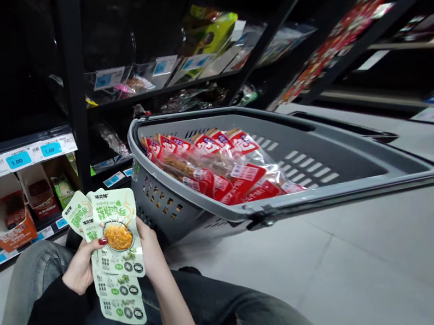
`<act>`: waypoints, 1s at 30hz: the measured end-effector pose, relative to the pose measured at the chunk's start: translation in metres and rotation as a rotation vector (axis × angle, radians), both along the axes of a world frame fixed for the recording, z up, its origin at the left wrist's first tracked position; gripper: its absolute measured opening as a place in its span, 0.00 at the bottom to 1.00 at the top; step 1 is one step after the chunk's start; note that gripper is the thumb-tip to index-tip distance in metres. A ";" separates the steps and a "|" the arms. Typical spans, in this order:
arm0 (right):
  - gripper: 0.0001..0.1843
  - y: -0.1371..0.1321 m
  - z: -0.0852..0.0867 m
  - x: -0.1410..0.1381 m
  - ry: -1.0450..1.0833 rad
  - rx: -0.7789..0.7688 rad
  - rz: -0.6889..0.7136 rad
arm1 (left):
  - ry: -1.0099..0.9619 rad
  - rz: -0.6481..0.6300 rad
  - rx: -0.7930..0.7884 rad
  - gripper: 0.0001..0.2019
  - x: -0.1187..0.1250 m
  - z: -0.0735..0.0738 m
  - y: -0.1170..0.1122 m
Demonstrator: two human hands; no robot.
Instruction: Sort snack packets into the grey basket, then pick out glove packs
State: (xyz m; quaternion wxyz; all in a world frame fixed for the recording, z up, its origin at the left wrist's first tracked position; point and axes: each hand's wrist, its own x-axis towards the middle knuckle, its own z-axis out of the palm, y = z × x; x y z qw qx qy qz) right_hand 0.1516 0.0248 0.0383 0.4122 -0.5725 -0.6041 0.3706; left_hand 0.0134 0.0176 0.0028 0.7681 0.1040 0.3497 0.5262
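Observation:
Several pale green snack packets point(119, 262) with a picture of a noodle-like food are fanned out above my lap. My left hand point(82, 265) is closed on their left side, its thumb with a dark red nail pressed on the front packet. At the right edge, my right hand point(148, 243) also grips them, its fingers mostly hidden behind. Just right of my hands is a grey shopping basket point(190, 200). Inside it lie several red-and-clear food packs point(226, 166), gathered toward the near left end.
Black store shelves point(74, 70) rise in front, with blue price tags point(18, 158) along the edge. Open cartons point(9, 214) of small packs stand on the low left shelf. My bent knees are below my hands on the pale tiled floor point(341, 258). Shelving at right is blurred.

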 end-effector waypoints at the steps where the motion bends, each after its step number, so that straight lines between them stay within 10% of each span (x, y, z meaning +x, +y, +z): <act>1: 0.17 0.000 0.000 -0.001 -0.015 -0.013 0.023 | 0.010 0.007 -0.009 0.31 0.001 -0.001 0.000; 9: 0.22 0.002 -0.001 0.012 0.070 0.137 -0.265 | 0.074 0.040 -0.037 0.29 0.001 0.009 0.002; 14: 0.15 -0.003 0.003 0.003 0.218 0.103 -0.050 | 0.110 0.073 0.030 0.27 -0.001 0.010 0.004; 23: 0.12 0.004 -0.005 -0.003 0.465 0.131 -0.150 | 0.097 0.097 0.065 0.21 -0.002 0.004 0.006; 30: 0.09 -0.018 0.025 0.020 0.532 0.262 -0.082 | 0.125 0.171 0.120 0.24 -0.012 0.012 0.008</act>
